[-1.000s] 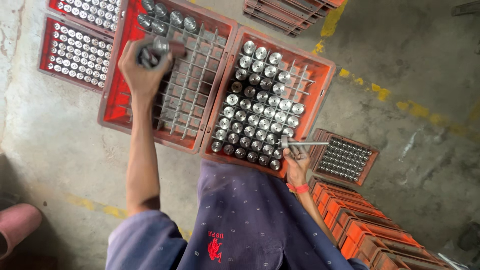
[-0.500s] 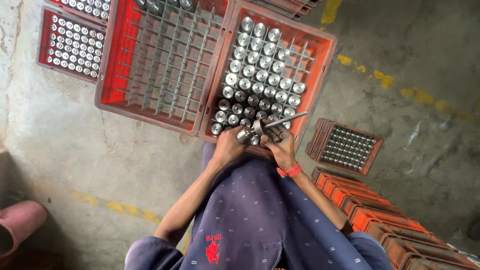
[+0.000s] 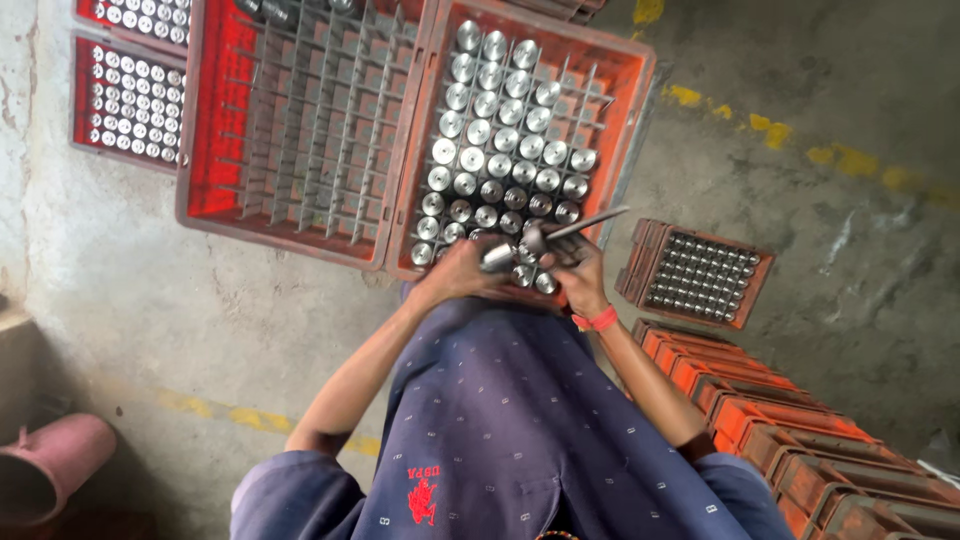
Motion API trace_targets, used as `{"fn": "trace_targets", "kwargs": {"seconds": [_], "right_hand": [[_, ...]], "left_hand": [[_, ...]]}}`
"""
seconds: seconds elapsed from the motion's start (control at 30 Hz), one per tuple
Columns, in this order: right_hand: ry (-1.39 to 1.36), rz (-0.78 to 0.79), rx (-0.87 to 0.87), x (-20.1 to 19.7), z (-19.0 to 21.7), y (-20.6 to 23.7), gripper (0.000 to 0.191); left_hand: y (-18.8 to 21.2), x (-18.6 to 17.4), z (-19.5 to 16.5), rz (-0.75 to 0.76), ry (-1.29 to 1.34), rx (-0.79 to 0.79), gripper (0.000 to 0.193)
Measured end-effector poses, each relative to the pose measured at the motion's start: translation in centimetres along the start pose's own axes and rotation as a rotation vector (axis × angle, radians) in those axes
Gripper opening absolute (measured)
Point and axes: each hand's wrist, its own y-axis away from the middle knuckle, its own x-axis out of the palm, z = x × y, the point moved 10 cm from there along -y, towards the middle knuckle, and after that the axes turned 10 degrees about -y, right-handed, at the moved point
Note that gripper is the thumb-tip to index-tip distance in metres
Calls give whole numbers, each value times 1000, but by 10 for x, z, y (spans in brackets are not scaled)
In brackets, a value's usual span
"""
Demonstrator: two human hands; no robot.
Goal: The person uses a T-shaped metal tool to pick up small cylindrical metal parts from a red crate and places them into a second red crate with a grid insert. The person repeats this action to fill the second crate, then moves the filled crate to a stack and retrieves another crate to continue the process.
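My left hand (image 3: 462, 272) grips a short metal cylinder (image 3: 497, 257) at the near edge of the right red crate (image 3: 640, 90), which is full of shiny metal cylinders (image 3: 500, 140) standing in a grid. My right hand (image 3: 575, 272), with a red band at the wrist, holds a thin metal rod (image 3: 585, 223) that points up and to the right; its tip meets the cylinder in my left hand. The left red crate (image 3: 205, 130) has a grey divider grid that is mostly empty.
Two small red trays of small metal pieces (image 3: 125, 95) lie at the far left. Another small tray of pieces (image 3: 700, 272) sits to the right on the concrete floor. Stacked orange trays (image 3: 790, 410) stand at the lower right. A pink pipe (image 3: 45, 475) lies at the lower left.
My left hand came back from the far left crate to the near edge of the right crate and took up a cylinder beside my right hand. The camera view shifted slightly.
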Motion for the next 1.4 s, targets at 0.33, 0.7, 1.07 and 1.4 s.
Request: {"fn": "trace_targets", "kwargs": {"seconds": [0.33, 0.7, 1.07, 1.4], "right_hand": [[-167, -302, -291, -63, 37, -11, 41], [-97, -349, -190, -62, 1, -8, 38], [-135, -350, -183, -49, 11, -16, 39], [-114, -460, -125, -58, 4, 15, 40]], "left_hand": [[-180, -85, -15, -399, -484, 147, 62], [-144, -151, -16, -670, -147, 306, 43], [-130, -329, 95, -788, -711, -274, 61], [-57, -340, 34, -913, -434, 55, 49]]}}
